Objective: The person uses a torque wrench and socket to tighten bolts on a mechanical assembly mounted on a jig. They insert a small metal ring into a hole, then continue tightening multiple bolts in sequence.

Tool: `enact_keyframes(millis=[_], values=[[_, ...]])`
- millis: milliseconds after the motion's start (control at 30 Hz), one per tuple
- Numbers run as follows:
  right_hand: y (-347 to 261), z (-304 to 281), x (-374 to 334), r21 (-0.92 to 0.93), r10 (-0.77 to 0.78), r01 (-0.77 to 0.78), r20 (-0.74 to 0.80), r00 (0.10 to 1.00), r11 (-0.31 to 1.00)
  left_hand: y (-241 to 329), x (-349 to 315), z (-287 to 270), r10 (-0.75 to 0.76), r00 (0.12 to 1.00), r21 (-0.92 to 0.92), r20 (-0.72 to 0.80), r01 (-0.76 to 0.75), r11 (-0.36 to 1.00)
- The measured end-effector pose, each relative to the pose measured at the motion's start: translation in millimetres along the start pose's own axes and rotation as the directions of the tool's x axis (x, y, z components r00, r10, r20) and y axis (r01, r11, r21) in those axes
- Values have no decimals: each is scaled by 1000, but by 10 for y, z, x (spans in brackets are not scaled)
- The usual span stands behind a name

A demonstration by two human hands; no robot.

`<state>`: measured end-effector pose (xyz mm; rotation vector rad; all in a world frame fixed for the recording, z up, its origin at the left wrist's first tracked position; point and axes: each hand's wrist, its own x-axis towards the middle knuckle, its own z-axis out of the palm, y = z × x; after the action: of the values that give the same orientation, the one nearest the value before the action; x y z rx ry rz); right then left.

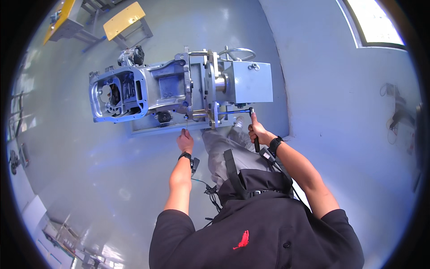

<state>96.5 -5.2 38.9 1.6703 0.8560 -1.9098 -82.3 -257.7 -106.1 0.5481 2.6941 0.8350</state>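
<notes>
A grey metal engine or gearbox casing (163, 85) is fixed sideways to a stand, its open end facing left. My right hand (258, 131) is closed around the black grip of a ratchet wrench (256, 145), thumb up near its head. From that head a long extension bar (235, 111) runs left to the near lower corner of the mounting plate (214, 114). My left hand (185, 140) pinches a slim metal tool (187, 124), whose far end meets a bolt at the casing flange's near edge. The tool's exact kind is too small to make out.
A pale blue box (253, 82) with a handwheel (242, 54) behind it carries the plate. The stand's base frame (148, 131) runs beneath the casing. A yellow-topped stool (124, 21) and table stand at far left; a wall (322, 89) rises at right. Cables (211, 192) hang beside my waist.
</notes>
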Motion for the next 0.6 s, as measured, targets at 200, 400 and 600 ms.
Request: enact_keyframes(millis=[200,400,600], values=[[147,-316,151,222,-156,154,-8,988,963,-400,-88,-326,-161,980,-2,116,163,987],[413,-1262,30,-312,-511,443,-181,841,840,-890,-719,-927,-456,890,-68,-5,454,888],[474,-2054,-168,-495,-547,418,-146,825,762,-366,-1443,-474,-632,769,-96,94,639,763]])
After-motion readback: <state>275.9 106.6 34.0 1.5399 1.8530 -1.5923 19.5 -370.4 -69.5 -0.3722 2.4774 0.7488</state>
